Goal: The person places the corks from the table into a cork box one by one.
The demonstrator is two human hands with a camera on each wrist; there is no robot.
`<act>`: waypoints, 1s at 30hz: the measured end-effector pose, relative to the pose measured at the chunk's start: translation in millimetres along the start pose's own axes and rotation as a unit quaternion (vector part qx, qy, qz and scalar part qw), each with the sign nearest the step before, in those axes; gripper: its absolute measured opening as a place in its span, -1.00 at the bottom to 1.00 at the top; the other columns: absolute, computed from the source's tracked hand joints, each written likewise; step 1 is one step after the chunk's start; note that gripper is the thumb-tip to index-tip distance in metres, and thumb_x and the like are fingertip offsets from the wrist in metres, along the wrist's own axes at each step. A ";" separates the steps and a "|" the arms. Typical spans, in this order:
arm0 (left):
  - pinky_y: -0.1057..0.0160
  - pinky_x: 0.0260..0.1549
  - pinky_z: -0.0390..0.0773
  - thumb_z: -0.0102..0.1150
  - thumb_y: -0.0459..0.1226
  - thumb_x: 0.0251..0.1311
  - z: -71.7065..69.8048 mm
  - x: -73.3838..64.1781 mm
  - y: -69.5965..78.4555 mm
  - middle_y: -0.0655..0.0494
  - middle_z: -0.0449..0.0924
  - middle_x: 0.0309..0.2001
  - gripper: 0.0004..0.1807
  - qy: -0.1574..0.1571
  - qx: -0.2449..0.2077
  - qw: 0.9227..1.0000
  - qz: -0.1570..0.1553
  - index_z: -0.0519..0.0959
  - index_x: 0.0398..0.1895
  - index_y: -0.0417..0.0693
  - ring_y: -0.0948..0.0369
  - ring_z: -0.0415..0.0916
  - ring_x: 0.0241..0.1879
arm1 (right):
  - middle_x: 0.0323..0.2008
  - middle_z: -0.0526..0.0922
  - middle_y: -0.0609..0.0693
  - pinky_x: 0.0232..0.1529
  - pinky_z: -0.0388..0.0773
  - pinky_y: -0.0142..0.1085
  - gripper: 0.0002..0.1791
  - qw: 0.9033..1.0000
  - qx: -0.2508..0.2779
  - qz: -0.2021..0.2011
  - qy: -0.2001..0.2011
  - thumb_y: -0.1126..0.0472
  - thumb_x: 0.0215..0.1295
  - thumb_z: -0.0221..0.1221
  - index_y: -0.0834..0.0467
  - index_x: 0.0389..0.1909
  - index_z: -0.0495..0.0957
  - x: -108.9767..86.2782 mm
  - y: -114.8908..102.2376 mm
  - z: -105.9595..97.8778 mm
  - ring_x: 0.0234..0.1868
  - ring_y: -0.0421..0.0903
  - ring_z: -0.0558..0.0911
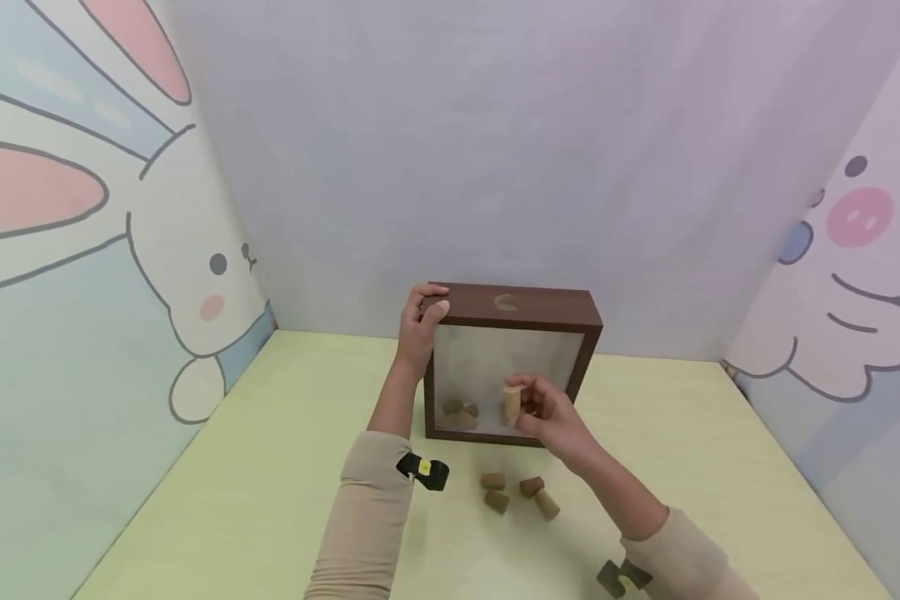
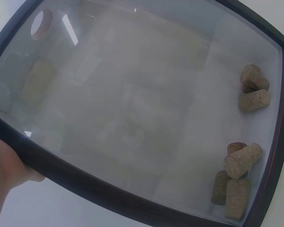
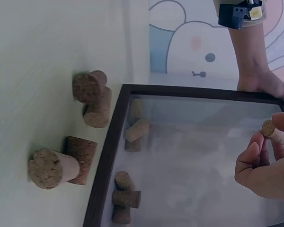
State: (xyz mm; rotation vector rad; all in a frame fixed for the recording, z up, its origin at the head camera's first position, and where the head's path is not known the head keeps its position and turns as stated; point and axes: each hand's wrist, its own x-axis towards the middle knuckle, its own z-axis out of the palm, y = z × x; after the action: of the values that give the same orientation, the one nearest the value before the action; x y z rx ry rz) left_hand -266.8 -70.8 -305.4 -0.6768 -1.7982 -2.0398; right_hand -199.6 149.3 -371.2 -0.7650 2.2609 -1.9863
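Observation:
A shadow box with a dark brown frame [image 1: 592,333] and a clear front stands upright on the table. Its top has a round hole [image 1: 506,302]. My left hand [image 1: 420,325] grips the box at its upper left corner, thumb and fingers over the edge. In front of the clear pane, my right hand [image 1: 551,421] pinches a light cork [image 1: 512,403] between thumb and fingers, below the level of the hole. Several corks [image 2: 243,161] lie inside on the box's bottom, gathered in two small heaps.
Several loose corks lie on the table just in front of the box, among them a pale one [image 1: 547,504] and a darker one [image 1: 492,481]. The pale yellow-green table [image 1: 307,400] meets a plain back wall [image 1: 495,150], with cartoon-printed panels at both sides.

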 end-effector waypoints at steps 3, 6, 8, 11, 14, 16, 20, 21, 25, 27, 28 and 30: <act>0.20 -0.06 0.20 -0.11 -0.32 0.21 -0.3 0.1 -0.8 -0.12 0.26 0.09 -0.64 0.001 0.000 1.000 -0.004 0.31 0.00 -0.41 0.19 0.21 0.03 | -0.21 0.44 0.20 -0.30 0.44 -0.33 -0.54 1.000 -0.001 -0.003 0.004 0.56 0.10 0.07 0.40 0.07 0.31 2.7 -10.4 -6.0 -0.26 0.02 0.41; 0.20 -0.07 0.20 -0.11 -0.31 0.21 -0.6 0.4 -1.4 -0.09 0.26 0.09 -0.64 0.002 0.001 1.000 -0.007 0.31 0.01 -0.39 0.20 0.21 0.02 | -0.23 0.44 0.19 -0.34 0.47 -0.33 -0.57 1.000 0.003 -0.008 0.000 0.56 0.08 0.08 0.42 0.02 0.29 6.6 -23.2 -12.7 -0.30 -0.03 0.43; 0.20 -0.07 0.20 -0.11 -0.31 0.21 -0.7 0.7 -1.2 -0.08 0.27 0.09 -0.65 0.003 0.001 1.000 -0.008 0.31 0.00 -0.38 0.20 0.21 0.02 | -0.24 0.45 0.18 -0.36 0.48 -0.34 -0.58 1.000 0.004 -0.011 -0.007 0.56 0.07 0.10 0.44 -0.01 0.28 9.9 -31.4 -17.0 -0.33 -0.05 0.45; 0.20 -0.07 0.19 -0.12 -0.32 0.21 -1.2 0.2 0.0 -0.07 0.26 0.09 -0.65 0.003 0.000 1.000 -0.008 0.31 0.00 -0.38 0.20 0.20 0.01 | -0.27 0.46 0.18 -0.37 0.49 -0.34 -0.59 1.000 -0.005 -0.017 -0.019 0.55 0.06 0.14 0.44 -0.04 0.27 14.8 -42.4 -23.0 -0.35 -0.06 0.48; 0.20 -0.08 0.19 -0.12 -0.32 0.22 -1.5 -0.8 0.9 -0.07 0.26 0.09 -0.65 0.003 0.001 1.000 -0.009 0.30 0.00 -0.39 0.21 0.19 0.01 | -0.28 0.46 0.17 -0.37 0.49 -0.33 -0.61 0.999 -0.028 -0.027 -0.032 0.54 0.06 0.16 0.41 -0.07 0.29 19.0 -51.1 -29.6 -0.35 -0.05 0.50; 0.21 -0.08 0.19 -0.12 -0.33 0.22 -1.8 -1.1 0.7 -0.07 0.26 0.09 -0.65 0.003 0.001 1.000 -0.010 0.30 0.01 -0.40 0.22 0.19 0.00 | -0.32 0.47 0.17 -0.38 0.48 -0.33 -0.62 0.998 -0.041 -0.037 -0.039 0.54 0.06 0.16 0.38 -0.08 0.31 21.8 -56.3 -34.3 -0.37 -0.04 0.51; 0.22 -0.08 0.20 -0.11 -0.33 0.21 -3.8 1.2 -6.3 -0.03 0.26 0.08 -0.65 0.007 -0.001 1.000 -0.012 0.30 0.01 -0.38 0.23 0.20 0.00 | -0.33 0.48 0.17 -0.42 0.44 -0.34 -0.62 0.996 -0.049 -0.062 -0.049 0.56 0.07 0.16 0.37 -0.08 0.31 27.3 -67.9 -43.0 -0.38 -0.04 0.50; 0.21 -0.08 0.20 -0.11 -0.33 0.21 -4.7 2.4 -10.1 -0.02 0.26 0.08 -0.65 0.008 -0.002 1.000 -0.013 0.31 0.01 -0.37 0.23 0.20 0.01 | -0.34 0.48 0.16 -0.43 0.44 -0.34 -0.63 0.995 -0.050 -0.067 -0.051 0.56 0.07 0.15 0.37 -0.08 0.31 28.5 -71.0 -45.0 -0.38 -0.04 0.50; 0.19 -0.06 0.19 -0.09 -0.33 0.21 -8.7 6.8 -25.7 0.00 0.27 0.09 -0.68 0.012 -0.009 1.000 -0.019 0.33 0.00 -0.32 0.20 0.19 0.03 | -0.35 0.49 0.15 -0.45 0.43 -0.33 -0.65 0.994 -0.059 -0.073 -0.055 0.55 0.07 0.16 0.37 -0.11 0.32 32.8 -83.6 -52.2 -0.38 -0.07 0.50; 0.18 -0.06 0.19 -0.08 -0.30 0.22 -9.2 6.9 -29.3 0.03 0.28 0.09 -0.69 0.016 -0.007 1.000 -0.020 0.36 0.00 -0.27 0.19 0.19 0.04 | -0.36 0.49 0.15 -0.46 0.43 -0.32 -0.67 0.993 -0.066 -0.075 -0.061 0.55 0.08 0.16 0.38 -0.14 0.32 35.9 -89.5 -56.8 -0.38 -0.08 0.51; 0.18 -0.06 0.19 -0.07 -0.28 0.21 -9.3 6.8 -30.3 0.04 0.28 0.09 -0.69 0.018 -0.006 1.000 -0.019 0.36 -0.01 -0.25 0.19 0.20 0.04 | -0.36 0.50 0.15 -0.45 0.44 -0.31 -0.68 0.993 -0.070 -0.073 -0.066 0.55 0.09 0.16 0.38 -0.15 0.31 37.7 -92.5 -59.3 -0.38 -0.08 0.52; 0.17 -0.06 0.19 -0.05 -0.25 0.20 -9.1 6.7 -31.1 0.06 0.29 0.07 -0.68 0.021 -0.005 1.000 -0.014 0.37 -0.02 -0.21 0.19 0.20 0.04 | -0.35 0.51 0.16 -0.42 0.47 -0.30 -0.70 0.992 -0.076 -0.071 -0.078 0.55 0.11 0.14 0.38 -0.15 0.31 41.7 -99.0 -65.0 -0.35 -0.07 0.53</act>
State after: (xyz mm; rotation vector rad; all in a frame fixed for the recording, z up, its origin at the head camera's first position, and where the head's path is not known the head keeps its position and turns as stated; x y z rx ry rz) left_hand -290.4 -75.0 -328.2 -0.6100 -1.7843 -2.0677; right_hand -225.2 187.3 -254.3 -1.0841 2.3443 -1.7506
